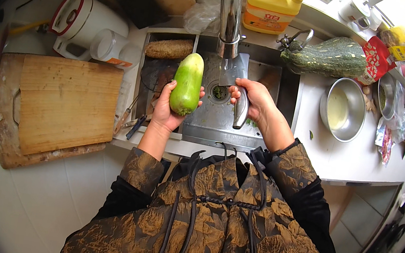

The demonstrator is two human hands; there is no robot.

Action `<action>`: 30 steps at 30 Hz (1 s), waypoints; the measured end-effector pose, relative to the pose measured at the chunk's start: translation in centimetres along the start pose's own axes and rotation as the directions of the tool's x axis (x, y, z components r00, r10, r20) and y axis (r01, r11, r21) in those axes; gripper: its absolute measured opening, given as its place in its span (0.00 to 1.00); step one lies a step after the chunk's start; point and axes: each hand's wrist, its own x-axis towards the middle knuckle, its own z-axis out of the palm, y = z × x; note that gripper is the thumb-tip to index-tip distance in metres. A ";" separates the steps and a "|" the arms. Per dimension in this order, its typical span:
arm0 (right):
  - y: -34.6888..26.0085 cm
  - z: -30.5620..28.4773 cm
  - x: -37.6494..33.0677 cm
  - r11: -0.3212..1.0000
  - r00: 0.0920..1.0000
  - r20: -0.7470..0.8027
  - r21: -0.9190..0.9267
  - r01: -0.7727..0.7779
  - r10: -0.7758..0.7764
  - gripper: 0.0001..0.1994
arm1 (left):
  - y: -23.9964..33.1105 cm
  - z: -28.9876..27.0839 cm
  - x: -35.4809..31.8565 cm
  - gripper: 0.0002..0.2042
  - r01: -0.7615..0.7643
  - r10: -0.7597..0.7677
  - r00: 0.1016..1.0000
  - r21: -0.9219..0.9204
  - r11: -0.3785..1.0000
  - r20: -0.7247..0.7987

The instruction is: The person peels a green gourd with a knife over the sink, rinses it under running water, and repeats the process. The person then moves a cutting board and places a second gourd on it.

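My left hand is wrapped round a smooth green radish, paler at its far end, held upright over the left part of the sink. In my right hand is a kitchen knife, gripped by its grey metal handle. Its broad blade points away from me, beside the faucet and apart from the radish. Green scraps lie in the drain between my hands. Beyond the radish, a long brown, rough-skinned root rests in the narrow left compartment.
Wooden cutting boards lie stacked at left, near a white appliance. A large green squash and a steel bowl occupy the right counter. Behind the sink stands a yellow jug. A peeler-like tool lies on the front-left edge.
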 end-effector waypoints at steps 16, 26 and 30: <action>2.4 -1.5 -3.2 0.889 0.999 0.010 -0.457 -0.028 0.037 0.08 | -4.1 4.3 7.8 0.36 0.113 -0.102 0.993 -0.263 0.958 0.057; -0.5 -2.2 0.6 0.935 0.997 0.051 -0.351 -0.041 0.063 0.06 | -3.3 3.1 7.1 0.32 -0.088 0.042 0.988 -0.320 0.943 -0.148; -2.7 -0.2 2.7 0.939 0.992 0.063 -0.335 -0.081 0.108 0.06 | -1.8 3.8 5.2 0.32 -0.085 0.000 0.984 -0.468 0.879 -0.177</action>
